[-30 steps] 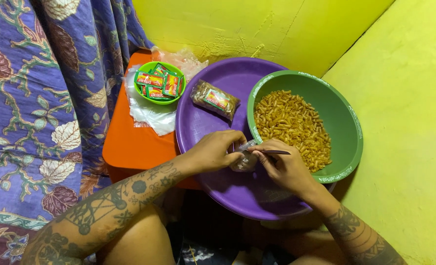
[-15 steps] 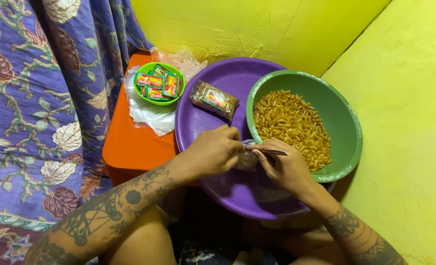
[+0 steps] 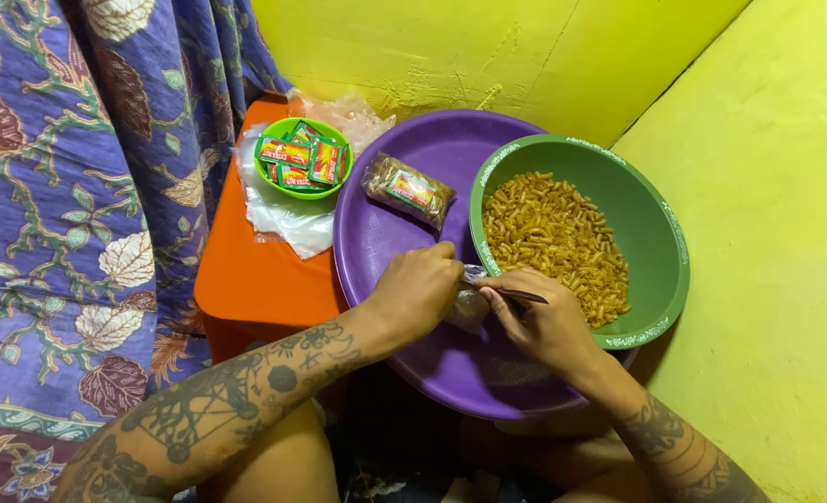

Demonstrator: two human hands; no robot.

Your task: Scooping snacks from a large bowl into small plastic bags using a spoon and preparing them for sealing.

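The left hand (image 3: 420, 289) is curling its fingers around a small clear plastic bag (image 3: 470, 300), and the right hand (image 3: 542, 321) is pinching the same bag from the other side while gripping a thin dark utensil (image 3: 523, 296) whose tip is pointing toward the green basin; I cannot tell what kind of utensil it is. The bag is sitting between the two hands, over the near right part of the wide purple tray (image 3: 376, 237), just beside the rim of the green basin (image 3: 651, 219) that is holding a heap of small golden snack pieces (image 3: 553, 244). The basin is resting on the tray's right side and lying close to the yellow wall (image 3: 777, 233), so little room is showing on that side. Bare tray surface is lying open ahead of the left hand, up to a filled, labelled snack packet (image 3: 408, 189) near the far edge. Farther left, the tray is overhanging an orange stool (image 3: 246, 270) carrying a small green bowl (image 3: 302, 156) of red-and-green sachets on loose clear plastic sheets (image 3: 283, 219). A purple floral cloth (image 3: 78, 186) is hanging along the left edge. Compared with half a second ago, the left hand is sitting slightly farther right and lower, covering more of the bag, while the right hand is staying almost where it was.
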